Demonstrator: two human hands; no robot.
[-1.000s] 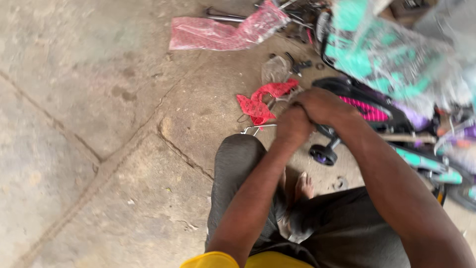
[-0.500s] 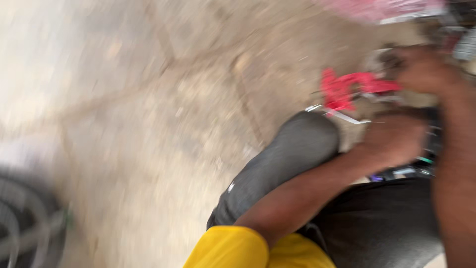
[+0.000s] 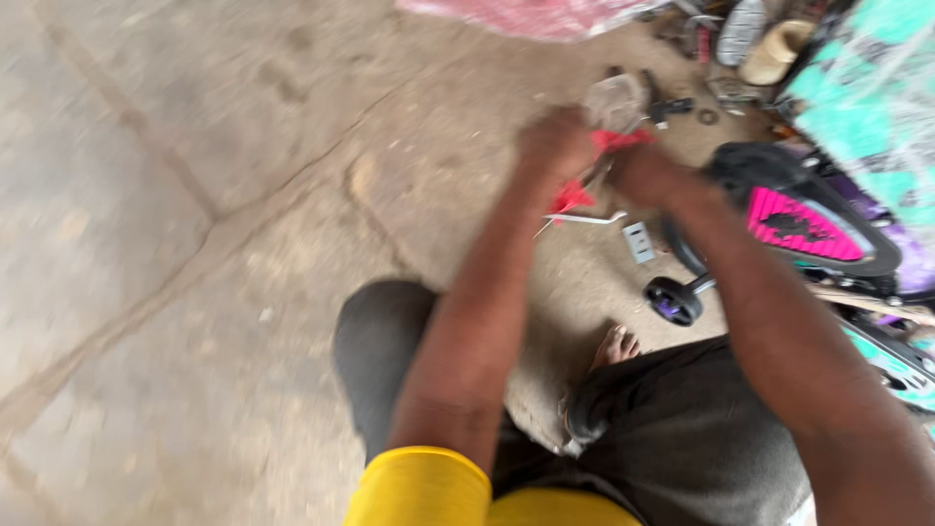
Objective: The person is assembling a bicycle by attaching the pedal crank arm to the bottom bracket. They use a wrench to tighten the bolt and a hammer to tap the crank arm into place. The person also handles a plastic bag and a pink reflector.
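Hands meet over the concrete floor (image 3: 195,244), and both work on one small red plastic piece (image 3: 584,170). The left hand (image 3: 555,146) is curled closed on its upper end. The right hand (image 3: 648,175) seems to grip the other side, but blur hides its fingers, so I cannot tell how far they are closed. In my judgement the step is fitting or untangling this red piece, and the next move calls for a steady pull with both hands close together.

Just below the hands lie a thin metal rod (image 3: 584,219) and a small grey tag (image 3: 639,242). Right of the hands stands a child's bicycle (image 3: 808,224) with pink and black saddle, and a small black training wheel (image 3: 672,300) is below it. Beyond the hands, a pink plastic bag (image 3: 526,15) lies flat. Further right, a teal printed wrapping (image 3: 877,107) covers something.
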